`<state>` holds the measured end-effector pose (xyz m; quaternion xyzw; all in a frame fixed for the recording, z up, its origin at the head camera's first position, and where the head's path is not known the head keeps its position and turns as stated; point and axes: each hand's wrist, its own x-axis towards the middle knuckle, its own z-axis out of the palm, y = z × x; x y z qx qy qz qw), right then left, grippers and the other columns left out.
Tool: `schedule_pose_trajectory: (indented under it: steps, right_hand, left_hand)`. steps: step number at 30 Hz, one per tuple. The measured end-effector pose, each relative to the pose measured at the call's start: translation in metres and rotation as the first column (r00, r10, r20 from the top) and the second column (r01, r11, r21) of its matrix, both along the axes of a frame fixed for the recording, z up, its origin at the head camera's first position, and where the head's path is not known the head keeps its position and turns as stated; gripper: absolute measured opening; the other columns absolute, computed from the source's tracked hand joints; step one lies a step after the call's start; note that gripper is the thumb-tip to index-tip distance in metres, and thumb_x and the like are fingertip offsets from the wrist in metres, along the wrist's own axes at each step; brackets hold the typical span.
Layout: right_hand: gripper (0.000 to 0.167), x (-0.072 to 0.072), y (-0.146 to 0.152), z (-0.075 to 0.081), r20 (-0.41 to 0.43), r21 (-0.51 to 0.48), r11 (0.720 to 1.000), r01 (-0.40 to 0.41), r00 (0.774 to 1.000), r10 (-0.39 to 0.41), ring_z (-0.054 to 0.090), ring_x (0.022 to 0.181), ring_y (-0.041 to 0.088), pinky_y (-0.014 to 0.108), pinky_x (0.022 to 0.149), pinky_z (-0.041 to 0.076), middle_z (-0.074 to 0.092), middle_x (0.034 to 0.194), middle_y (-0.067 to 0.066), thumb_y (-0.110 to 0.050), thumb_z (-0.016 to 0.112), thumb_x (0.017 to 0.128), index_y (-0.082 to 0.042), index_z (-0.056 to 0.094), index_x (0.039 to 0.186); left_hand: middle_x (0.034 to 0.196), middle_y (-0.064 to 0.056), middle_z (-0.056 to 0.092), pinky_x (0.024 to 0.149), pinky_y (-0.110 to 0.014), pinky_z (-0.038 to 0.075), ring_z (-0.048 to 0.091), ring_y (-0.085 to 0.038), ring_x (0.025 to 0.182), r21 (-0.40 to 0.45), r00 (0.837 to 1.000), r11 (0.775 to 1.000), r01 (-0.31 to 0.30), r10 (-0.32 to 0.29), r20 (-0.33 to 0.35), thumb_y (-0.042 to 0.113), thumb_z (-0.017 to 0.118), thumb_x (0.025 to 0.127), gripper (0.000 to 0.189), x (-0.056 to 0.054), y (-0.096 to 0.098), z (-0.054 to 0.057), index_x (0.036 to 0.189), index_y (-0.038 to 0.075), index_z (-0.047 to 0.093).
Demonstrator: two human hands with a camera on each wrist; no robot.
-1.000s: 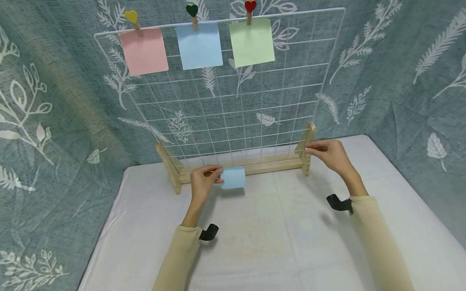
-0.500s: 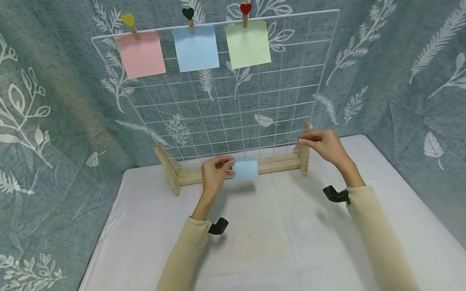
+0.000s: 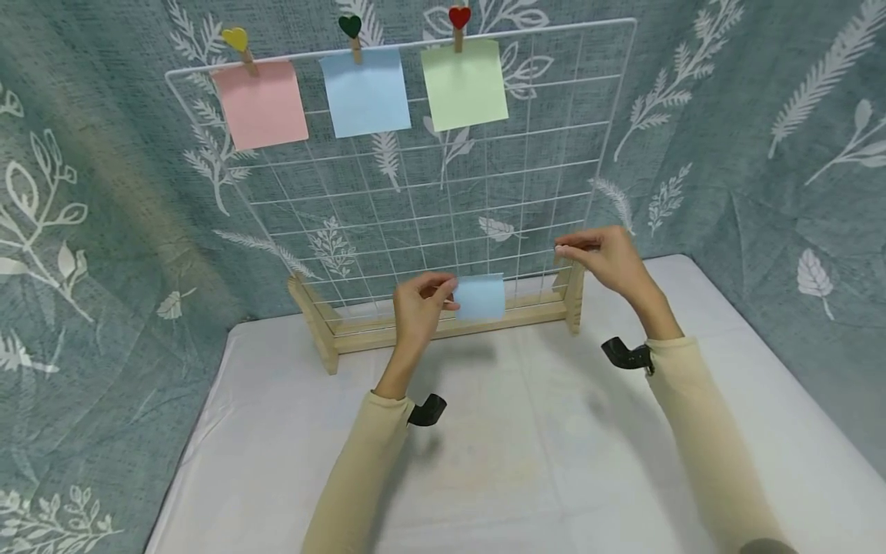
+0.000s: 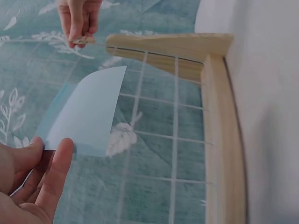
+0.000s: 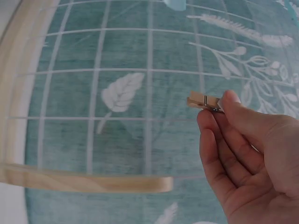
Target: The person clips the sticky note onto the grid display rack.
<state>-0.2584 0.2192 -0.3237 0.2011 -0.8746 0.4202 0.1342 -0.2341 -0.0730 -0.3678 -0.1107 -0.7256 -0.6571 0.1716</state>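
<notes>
My left hand pinches a light blue paper note by its left edge, in front of the lower part of a white wire grid. In the left wrist view the note curves slightly, thumb and fingers at one edge. Near the grid's lower right, my right hand pinches a small wooden clothespin, plainest in the right wrist view as a pin with a metal spring. The pin's handle end is hidden by my fingers. Note and clothespin are apart.
Along the grid's top hang a pink note, a blue note and a green note, held by heart-topped clothespins. A wooden stand supports the grid on a white-covered table. Leaf-patterned curtains surround it.
My left hand has carried the blue note up and to the right, closer to the right hand. My right hand has risen and shifted left with the clothespin. The head view has shifted slightly.
</notes>
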Motion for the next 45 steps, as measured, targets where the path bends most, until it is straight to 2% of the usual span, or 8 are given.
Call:
schedule_pose_trajectory:
  steps: [4,13,17,21,24,29,37,45]
  right_hand:
    - [0.023,0.0,-0.001,0.009,-0.087,0.005,1.0,0.024,0.996,-0.023,0.069,0.091,0.031,0.042,0.078,0.058,0.072,0.102,0.019,-0.015,0.068,0.094,0.002,0.074,0.11]
    - [0.022,-0.001,0.001,0.015,-0.117,-0.005,1.0,0.029,0.993,-0.029,0.068,0.09,0.034,0.045,0.079,0.058,0.072,0.102,0.021,-0.013,0.068,0.094,0.004,0.073,0.108]
    - [0.019,-0.001,0.005,0.024,-0.172,0.001,0.999,0.043,0.984,-0.042,0.069,0.087,0.026,0.03,0.078,0.059,0.073,0.1,0.018,-0.011,0.069,0.093,0.003,0.075,0.106]
    - [0.017,0.0,0.009,0.036,-0.217,-0.013,0.999,0.051,0.975,-0.053,0.066,0.082,0.003,0.013,0.074,0.052,0.073,0.098,0.017,-0.009,0.07,0.092,0.002,0.075,0.103]
    - [0.017,-0.001,0.009,0.044,-0.231,-0.023,0.997,0.068,0.97,-0.071,0.063,0.08,-0.002,0.013,0.072,0.051,0.073,0.098,0.017,-0.011,0.07,0.092,0.002,0.076,0.103]
    - [0.02,-0.003,0.004,0.055,-0.246,-0.035,0.995,0.092,0.964,-0.098,0.066,0.082,0.006,0.016,0.074,0.053,0.073,0.098,0.017,-0.015,0.07,0.092,0.0,0.076,0.104]
    - [0.015,-0.004,0.002,0.076,-0.324,-0.065,0.992,0.105,0.938,-0.12,0.056,0.073,-0.014,0.01,0.069,0.049,0.073,0.096,0.018,-0.009,0.072,0.09,0.002,0.076,0.099]
    - [0.014,-0.004,0.003,0.097,-0.381,-0.108,0.991,0.075,0.918,-0.111,0.057,0.074,-0.014,0.009,0.071,0.05,0.073,0.094,0.02,-0.007,0.073,0.089,0.003,0.077,0.098]
  left_hand:
    - [0.086,-0.031,0.066,0.063,-0.04,0.064,0.066,-0.048,0.069,-0.013,1.0,1.0,0.0,0.0,-0.02,-0.004,0.068,0.09,0.014,-0.004,0.009,0.01,0.097,-0.015,0.07]
    - [0.087,-0.021,0.07,0.06,-0.029,0.064,0.069,-0.03,0.064,-0.03,0.998,0.999,0.014,-0.015,-0.057,0.002,0.071,0.089,0.013,-0.004,0.027,0.02,0.097,-0.008,0.073]
    - [0.085,-0.019,0.07,0.059,-0.03,0.064,0.068,-0.026,0.062,-0.041,0.995,0.999,0.022,-0.026,-0.101,0.005,0.07,0.09,0.014,-0.007,0.036,0.03,0.097,-0.007,0.074]
    - [0.085,-0.019,0.07,0.06,-0.035,0.064,0.067,-0.027,0.062,-0.038,0.989,0.999,0.032,-0.037,-0.141,0.005,0.07,0.091,0.014,-0.008,0.044,0.044,0.097,-0.007,0.074]
    - [0.089,-0.02,0.071,0.06,-0.036,0.064,0.067,-0.03,0.064,-0.027,0.983,0.999,0.042,-0.046,-0.177,0.005,0.069,0.092,0.015,-0.009,0.05,0.054,0.097,-0.008,0.073]
    - [0.089,-0.02,0.072,0.058,-0.031,0.063,0.067,-0.031,0.063,-0.013,0.972,1.0,0.027,-0.029,-0.235,0.002,0.07,0.091,0.012,-0.012,0.056,0.066,0.095,-0.008,0.074]
    - [0.087,-0.021,0.072,0.056,-0.03,0.062,0.065,-0.028,0.06,-0.053,0.949,0.997,0.051,-0.065,-0.307,0.0,0.068,0.091,0.011,-0.01,0.065,0.089,0.096,-0.009,0.073]
    - [0.085,-0.022,0.071,0.057,-0.033,0.062,0.065,-0.031,0.06,-0.068,0.925,0.997,0.037,-0.06,-0.375,0.002,0.067,0.092,0.012,-0.01,0.068,0.115,0.094,-0.008,0.074]
